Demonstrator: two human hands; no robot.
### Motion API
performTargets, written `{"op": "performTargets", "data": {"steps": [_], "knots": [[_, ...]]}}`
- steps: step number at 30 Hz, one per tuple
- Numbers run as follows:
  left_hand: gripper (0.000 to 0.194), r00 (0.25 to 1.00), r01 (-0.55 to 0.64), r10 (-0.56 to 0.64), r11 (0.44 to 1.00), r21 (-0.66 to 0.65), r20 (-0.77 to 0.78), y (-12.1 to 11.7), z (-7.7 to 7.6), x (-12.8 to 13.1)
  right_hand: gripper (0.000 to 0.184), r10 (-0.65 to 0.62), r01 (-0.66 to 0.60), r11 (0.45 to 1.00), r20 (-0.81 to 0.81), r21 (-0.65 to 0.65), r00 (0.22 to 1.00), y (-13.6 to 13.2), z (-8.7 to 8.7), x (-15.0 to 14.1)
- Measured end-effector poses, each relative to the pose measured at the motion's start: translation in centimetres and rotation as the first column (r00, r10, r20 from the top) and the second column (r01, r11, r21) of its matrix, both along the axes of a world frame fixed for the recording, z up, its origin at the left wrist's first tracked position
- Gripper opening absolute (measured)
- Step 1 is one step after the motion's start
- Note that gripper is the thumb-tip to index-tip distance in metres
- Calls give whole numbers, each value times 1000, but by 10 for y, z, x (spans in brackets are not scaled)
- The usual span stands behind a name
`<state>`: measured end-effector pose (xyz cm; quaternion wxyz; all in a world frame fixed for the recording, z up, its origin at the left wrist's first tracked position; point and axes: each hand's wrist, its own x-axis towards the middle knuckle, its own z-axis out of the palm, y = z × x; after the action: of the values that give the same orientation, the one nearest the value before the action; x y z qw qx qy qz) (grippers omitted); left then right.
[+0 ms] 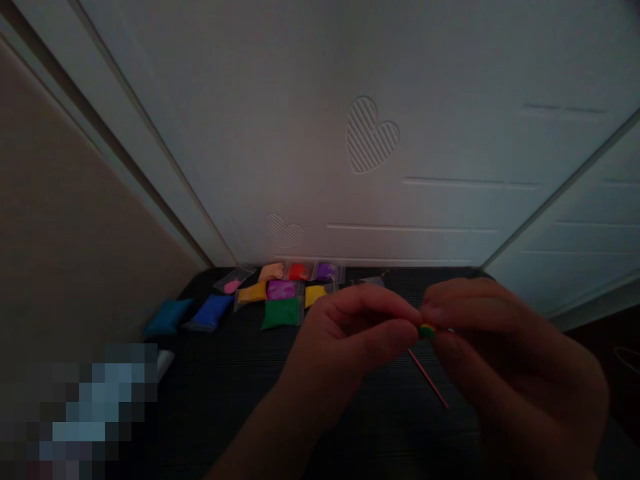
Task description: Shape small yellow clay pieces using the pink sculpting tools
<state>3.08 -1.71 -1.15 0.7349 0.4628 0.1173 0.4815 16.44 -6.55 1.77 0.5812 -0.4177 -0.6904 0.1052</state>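
Note:
My left hand [357, 330] and my right hand [510, 360] meet above the dark table, thumbs and forefingers pinched together. Between their fingertips is a small green and yellow piece of modelling clay [427, 331], mostly covered by the fingers. Both hands are closed on it. Under the hands, a thin pinkish stick [429, 380] slants across the tabletop, its upper end hidden behind my left fingers. Beyond my left hand lie small bags of coloured clay, among them a green bag [281, 313], a yellow bag [316, 295] and a magenta bag [283, 289].
A blue bag [211, 312] and a teal bag [169, 316] lie at the left of the black wood-grain table [225, 393]. A clear bag with pink clay [231, 286] is behind them. A white panel with heart reliefs [370, 137] rises at the back. The lower left is pixelated.

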Motion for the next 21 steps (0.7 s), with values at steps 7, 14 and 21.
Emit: {"op": "performTargets", "data": {"steps": [7, 14, 21], "knots": [[15, 988, -111, 132, 965, 239, -76, -3, 4, -4, 22, 56, -56, 998, -7, -29, 998, -1, 2, 2], [12, 960, -231, 266, 932, 280, -91, -7, 7, -1, 21, 44, -45, 999, -28, -16, 999, 1, -1, -1], [11, 966, -226, 250, 943, 245, -71, -8, 4, 2, 17, 20, -22, 1000, -150, -7, 988, -1, -6, -9]]}}
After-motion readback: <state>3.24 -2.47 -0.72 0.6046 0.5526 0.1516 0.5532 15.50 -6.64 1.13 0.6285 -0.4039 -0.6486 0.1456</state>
